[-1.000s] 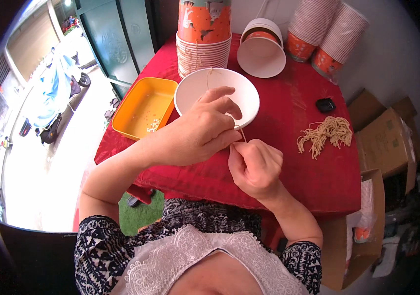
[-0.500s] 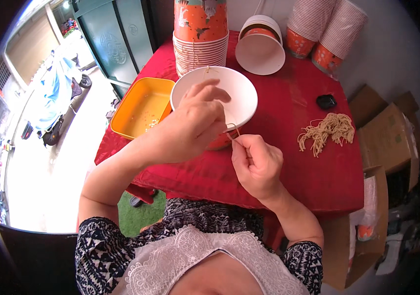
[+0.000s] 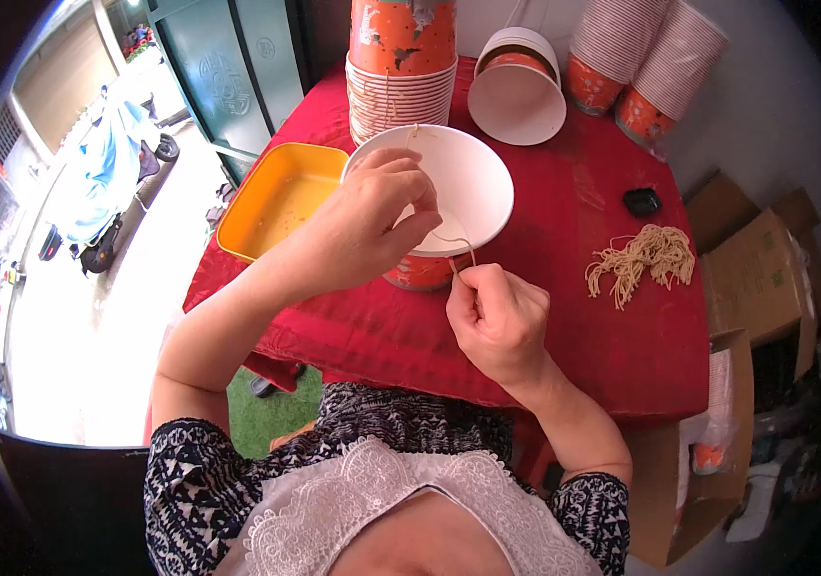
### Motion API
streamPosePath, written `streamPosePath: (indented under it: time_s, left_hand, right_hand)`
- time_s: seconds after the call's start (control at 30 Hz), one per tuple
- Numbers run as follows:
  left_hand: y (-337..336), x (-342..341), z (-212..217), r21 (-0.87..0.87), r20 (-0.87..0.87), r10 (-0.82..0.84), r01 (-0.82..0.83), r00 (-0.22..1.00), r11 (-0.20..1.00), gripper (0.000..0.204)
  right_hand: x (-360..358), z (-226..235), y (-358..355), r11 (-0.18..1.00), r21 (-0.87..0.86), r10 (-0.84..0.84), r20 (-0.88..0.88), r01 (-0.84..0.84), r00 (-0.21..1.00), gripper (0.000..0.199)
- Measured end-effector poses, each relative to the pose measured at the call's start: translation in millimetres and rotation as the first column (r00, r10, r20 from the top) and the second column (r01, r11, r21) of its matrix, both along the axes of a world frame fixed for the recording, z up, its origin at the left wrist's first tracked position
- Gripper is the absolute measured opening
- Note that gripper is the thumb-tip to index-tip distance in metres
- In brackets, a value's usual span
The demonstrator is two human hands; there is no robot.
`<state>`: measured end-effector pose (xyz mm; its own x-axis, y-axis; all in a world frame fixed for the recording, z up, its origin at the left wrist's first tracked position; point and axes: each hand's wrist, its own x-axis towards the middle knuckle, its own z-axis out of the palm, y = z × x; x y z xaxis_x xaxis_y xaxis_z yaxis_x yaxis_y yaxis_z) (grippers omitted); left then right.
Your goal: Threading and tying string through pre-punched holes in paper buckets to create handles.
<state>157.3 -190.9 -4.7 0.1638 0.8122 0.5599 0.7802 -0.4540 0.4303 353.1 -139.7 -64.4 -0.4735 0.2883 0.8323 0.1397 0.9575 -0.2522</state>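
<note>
Closest, the right hand (image 3: 502,312) pinches a thin beige cord (image 3: 471,247) at the near rim of a white-lined orange paper tub (image 3: 476,182); beyond, the left hand (image 3: 382,216) has drawn back, baring more cord to work. Whether it grips, I can't tell.

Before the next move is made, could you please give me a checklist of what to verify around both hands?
1. Right hand has a grip on the beige cord: ok, pinched at thumb and finger.
2. Left hand grips the cord: cannot tell, fingertip contact unclear.
3. Paper bucket mouth uncovered: ok, white inside visible.
4. Yellow plastic tray fully in sight: not ok, left forearm hides part.
5. Loose cord bundle apart from hands: ok, on the table's right.
</note>
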Motion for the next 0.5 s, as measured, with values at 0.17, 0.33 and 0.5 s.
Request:
streamPosePath:
  time_s: [0.17,0.33,0.5]
  left_hand:
    - [0,-3,3,-0.081,-0.027,-0.036,0.033,0.999,0.996,0.009]
    - [0,-1,11,-0.221,-0.030,-0.053,0.045,0.998,0.974,0.008]
    - [18,-12,21,-0.361,-0.071,-0.286,0.243,0.956,0.900,0.018]
  right_hand:
    - [-1,0,1,1.000,0.011,-0.013,0.010,0.013,1.000,0.021]
    - [-5,-2,4,0.999,0.030,-0.037,0.020,0.036,0.999,0.021]
    - [-10,0,5,0.997,0.065,-0.053,0.012,0.052,0.999,0.019]
